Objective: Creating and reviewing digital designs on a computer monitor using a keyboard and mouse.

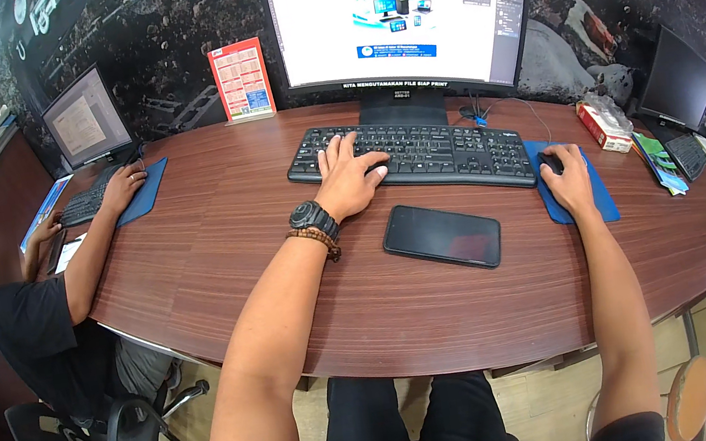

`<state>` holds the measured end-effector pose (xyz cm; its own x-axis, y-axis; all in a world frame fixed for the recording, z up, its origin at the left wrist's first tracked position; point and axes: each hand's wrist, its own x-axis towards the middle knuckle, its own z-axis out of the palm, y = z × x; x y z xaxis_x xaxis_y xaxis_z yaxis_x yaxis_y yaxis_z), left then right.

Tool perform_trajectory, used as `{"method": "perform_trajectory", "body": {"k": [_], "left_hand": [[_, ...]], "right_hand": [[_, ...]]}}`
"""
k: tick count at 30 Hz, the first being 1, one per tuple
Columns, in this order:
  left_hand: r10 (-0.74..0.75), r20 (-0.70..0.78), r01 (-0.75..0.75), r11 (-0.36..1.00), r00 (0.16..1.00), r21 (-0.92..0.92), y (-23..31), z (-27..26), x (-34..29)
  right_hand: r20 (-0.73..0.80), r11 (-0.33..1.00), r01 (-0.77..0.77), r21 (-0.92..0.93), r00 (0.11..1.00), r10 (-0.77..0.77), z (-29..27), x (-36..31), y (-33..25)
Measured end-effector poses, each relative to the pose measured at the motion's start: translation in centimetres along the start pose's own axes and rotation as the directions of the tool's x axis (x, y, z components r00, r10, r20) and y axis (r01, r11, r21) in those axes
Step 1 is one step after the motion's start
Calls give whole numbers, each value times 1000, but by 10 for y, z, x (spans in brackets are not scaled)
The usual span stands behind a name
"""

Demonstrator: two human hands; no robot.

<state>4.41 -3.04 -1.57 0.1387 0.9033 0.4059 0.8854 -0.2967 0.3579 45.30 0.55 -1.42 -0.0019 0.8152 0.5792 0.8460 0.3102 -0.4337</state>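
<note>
My left hand [349, 180] rests on the left part of a black keyboard [477, 155], its fingers stretched out over the keys and its thumb apart. A black watch [312, 218] and a beaded bracelet [316, 240] circle that wrist. Under my right hand [572, 182] is a small black computer mouse [551, 162], gripped on a blue mouse pad [606, 206]. Between my forearms a dark smartphone [442, 237] lies flat, screen up. Behind the keyboard stands a wide curved monitor [320, 41] with a page layout of computer pictures on its screen.
The brown wooden desk [212, 206] curves around me. At left a seated person [34, 308] works at another monitor [86, 120]. A red desk calendar [242, 79] stands left of my monitor. At right are a small red-and-white box [604, 128], leaflets [660, 164] and a dark monitor [677, 81].
</note>
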Motion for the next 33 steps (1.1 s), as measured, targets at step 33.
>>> {"method": "perform_trajectory", "body": {"k": [33], "left_hand": [[-278, -172, 298, 949, 945, 102, -23, -9, -6]], "right_hand": [[33, 997, 60, 40, 998, -61, -2, -1, 0]]}}
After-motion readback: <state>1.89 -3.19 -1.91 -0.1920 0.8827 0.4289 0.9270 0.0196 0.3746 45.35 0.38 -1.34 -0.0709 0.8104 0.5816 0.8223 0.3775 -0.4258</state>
